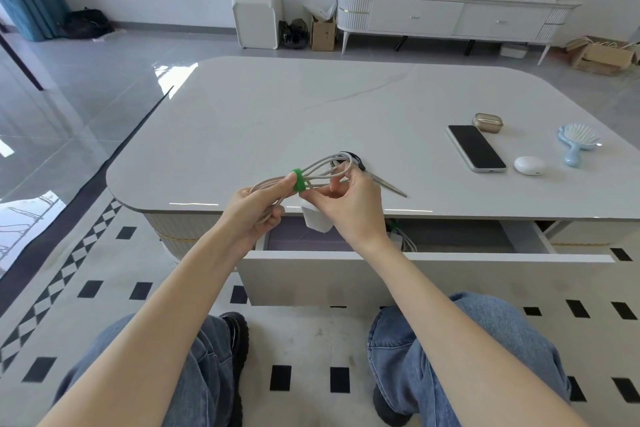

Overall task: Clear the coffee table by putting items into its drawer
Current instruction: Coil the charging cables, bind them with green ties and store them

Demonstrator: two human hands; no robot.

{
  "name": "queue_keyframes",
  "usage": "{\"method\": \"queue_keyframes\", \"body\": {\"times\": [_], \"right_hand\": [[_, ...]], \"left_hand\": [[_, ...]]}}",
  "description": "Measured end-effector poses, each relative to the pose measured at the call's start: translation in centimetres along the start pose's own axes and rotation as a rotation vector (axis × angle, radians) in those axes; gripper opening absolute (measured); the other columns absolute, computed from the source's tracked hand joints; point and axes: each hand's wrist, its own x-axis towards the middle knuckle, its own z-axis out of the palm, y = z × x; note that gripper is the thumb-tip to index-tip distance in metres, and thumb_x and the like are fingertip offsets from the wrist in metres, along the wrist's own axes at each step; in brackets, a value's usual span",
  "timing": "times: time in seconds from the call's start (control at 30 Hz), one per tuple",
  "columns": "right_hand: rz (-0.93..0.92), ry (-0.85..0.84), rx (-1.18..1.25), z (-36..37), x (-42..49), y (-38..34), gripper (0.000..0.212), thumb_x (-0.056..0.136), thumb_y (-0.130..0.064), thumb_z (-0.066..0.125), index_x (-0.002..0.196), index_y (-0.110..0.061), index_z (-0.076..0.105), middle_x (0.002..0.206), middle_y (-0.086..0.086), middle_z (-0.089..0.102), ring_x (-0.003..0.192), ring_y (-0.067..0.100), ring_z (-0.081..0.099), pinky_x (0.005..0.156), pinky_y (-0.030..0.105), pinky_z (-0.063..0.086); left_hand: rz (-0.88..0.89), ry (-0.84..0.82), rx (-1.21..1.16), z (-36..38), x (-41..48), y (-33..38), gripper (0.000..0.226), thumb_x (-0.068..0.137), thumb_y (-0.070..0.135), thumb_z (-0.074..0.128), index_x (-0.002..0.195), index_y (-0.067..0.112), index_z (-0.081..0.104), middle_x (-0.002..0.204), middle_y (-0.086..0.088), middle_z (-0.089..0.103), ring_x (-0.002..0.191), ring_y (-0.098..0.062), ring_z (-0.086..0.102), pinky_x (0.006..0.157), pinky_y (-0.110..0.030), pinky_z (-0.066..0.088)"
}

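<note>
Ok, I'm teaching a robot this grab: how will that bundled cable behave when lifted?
Probably floppy: the cable loops curve loosely either side of the green strap, which likely keeps them bunched. The white charger block hangs below the right hand, so it may swing and pull that end down.

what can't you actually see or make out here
Head view only.
Scissors: handles largely hidden behind the cable and right hand; only the blades show.
Drawer: inside mostly covered by the tabletop and right wrist; contents there unclear.
Charger block: top hidden by the right hand.
</note>
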Motion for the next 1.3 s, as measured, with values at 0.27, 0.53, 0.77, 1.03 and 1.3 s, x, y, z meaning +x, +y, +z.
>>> {"method": "queue_keyframes", "body": {"times": [0.27,0.53,0.77,1.03,1.3], "right_hand": [[-0.096,0.088,-0.161,0.0,-0.3,0.1,0.037,0.068,-0.049,0.082,0.062,-0.022,0.057,0.059,-0.006,0.064,0.052,0.005,0.055,0.056,0.021,0.046],[-0.400,0.258,-0.600,0.2,-0.2,1.9,0.057,0.073,-0.072,0.055,0.051,-0.019,0.060,0.042,-0.006,0.053,0.042,0.020,0.050,0.044,0.023,0.038],[-0.518,0.175,-0.529,-0.7,0.0,1.6,0.045,0.074,-0.056,0.071,0.053,-0.019,0.057,0.044,-0.008,0.054,0.043,0.016,0.051,0.042,0.027,0.042],[-0.665,0.171,-0.629,-1.6,1.0,1.7,0.047,0.065,-0.050,0.081,0.098,-0.019,0.069,0.103,-0.005,0.062,0.103,0.020,0.046,0.085,0.033,0.044],[-0.637,0.102,-0.644,-1.3,0.9,2.3,0.038,0.070,-0.050,0.074,0.091,-0.019,0.076,0.088,-0.006,0.074,0.104,0.020,0.062,0.104,0.040,0.036]], "left_hand": [[-0.021,0.041,0.062,-0.4,0.0,0.3,0.034,0.074,0.037,0.079,0.099,0.015,0.074,0.088,0.001,0.065,0.047,-0.009,0.041,0.044,-0.015,0.040],[-0.088,0.025,0.155,-0.5,-0.3,0.4,0.029,0.078,0.040,0.076,0.097,0.019,0.073,0.085,0.004,0.063,0.043,-0.005,0.043,0.044,-0.014,0.038],[-0.013,0.073,0.179,-0.6,-0.4,0.3,0.034,0.076,0.042,0.077,0.100,0.017,0.074,0.085,0.005,0.064,0.051,-0.007,0.045,0.049,-0.013,0.043],[-0.028,0.088,0.202,-0.5,-0.4,-0.1,0.034,0.077,0.041,0.077,0.101,0.016,0.074,0.087,0.003,0.065,0.050,-0.007,0.044,0.047,-0.013,0.042],[-0.134,-0.007,0.158,-0.1,-0.1,-0.8,0.023,0.079,0.038,0.075,0.091,0.018,0.073,0.076,0.005,0.062,0.044,-0.006,0.042,0.045,-0.012,0.035]]}}
